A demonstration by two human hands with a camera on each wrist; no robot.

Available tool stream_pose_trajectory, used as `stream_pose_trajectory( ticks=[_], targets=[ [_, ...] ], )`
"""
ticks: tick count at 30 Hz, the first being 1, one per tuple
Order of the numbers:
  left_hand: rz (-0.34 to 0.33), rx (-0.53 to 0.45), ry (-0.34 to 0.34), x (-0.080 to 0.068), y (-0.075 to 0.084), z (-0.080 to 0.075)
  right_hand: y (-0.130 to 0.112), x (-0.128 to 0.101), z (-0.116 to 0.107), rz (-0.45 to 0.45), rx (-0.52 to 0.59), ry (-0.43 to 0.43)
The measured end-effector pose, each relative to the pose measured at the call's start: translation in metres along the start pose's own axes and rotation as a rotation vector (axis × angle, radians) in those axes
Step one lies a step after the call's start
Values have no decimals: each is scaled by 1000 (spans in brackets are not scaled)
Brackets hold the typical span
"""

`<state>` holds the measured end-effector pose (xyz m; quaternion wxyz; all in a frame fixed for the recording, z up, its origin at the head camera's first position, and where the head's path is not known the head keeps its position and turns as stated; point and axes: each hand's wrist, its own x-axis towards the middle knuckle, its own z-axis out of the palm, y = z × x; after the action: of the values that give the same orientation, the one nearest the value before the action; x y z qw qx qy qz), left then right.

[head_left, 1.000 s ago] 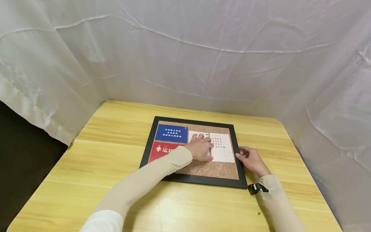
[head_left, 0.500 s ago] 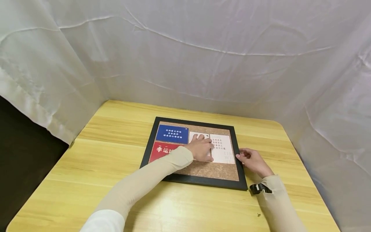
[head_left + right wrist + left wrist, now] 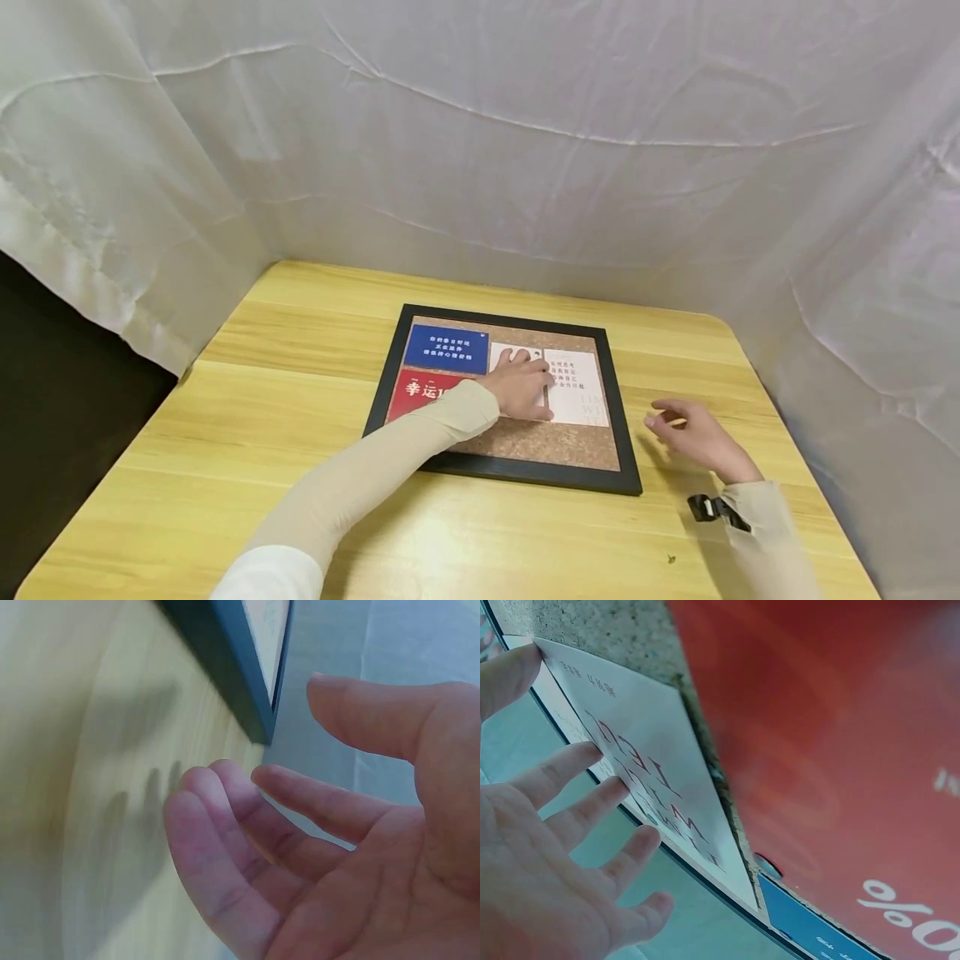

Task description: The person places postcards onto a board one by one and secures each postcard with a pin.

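A cork board [image 3: 558, 443] in a black frame [image 3: 528, 472] lies flat on the table. My left hand [image 3: 517, 389] rests with spread fingers over the middle white card [image 3: 649, 735], which it partly covers; the thumb touches a lower corner. To that card's right is another white card [image 3: 577, 408] with several lines of print. A blue card [image 3: 447, 350] and a red card [image 3: 416, 396] are at the left of the board, the red one partly behind my forearm. My right hand [image 3: 697, 437], loosely curled and holding nothing, hovers right of the frame.
A small pin [image 3: 671, 559] lies on the wooden table [image 3: 300, 333], near its front right. Pale fabric curtains [image 3: 480, 150] hang behind the table and at both sides. A black strap [image 3: 716, 510] is around the right wrist.
My right hand has left the frame's right edge and moved right, toward me. The left hand stays on the middle card.
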<state>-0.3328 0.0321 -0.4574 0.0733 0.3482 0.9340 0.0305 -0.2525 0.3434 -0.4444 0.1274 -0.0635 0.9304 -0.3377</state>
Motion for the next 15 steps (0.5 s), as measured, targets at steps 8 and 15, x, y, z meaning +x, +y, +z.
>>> stream_pose_trajectory(
  ticks=[8,15],
  targets=[
    [7,12,8,-1,0,-1,3,-35,-2,3,-129,-3],
    [5,8,-4,-1,0,-1,6,-61,5,-31,-113,-101]
  ],
)
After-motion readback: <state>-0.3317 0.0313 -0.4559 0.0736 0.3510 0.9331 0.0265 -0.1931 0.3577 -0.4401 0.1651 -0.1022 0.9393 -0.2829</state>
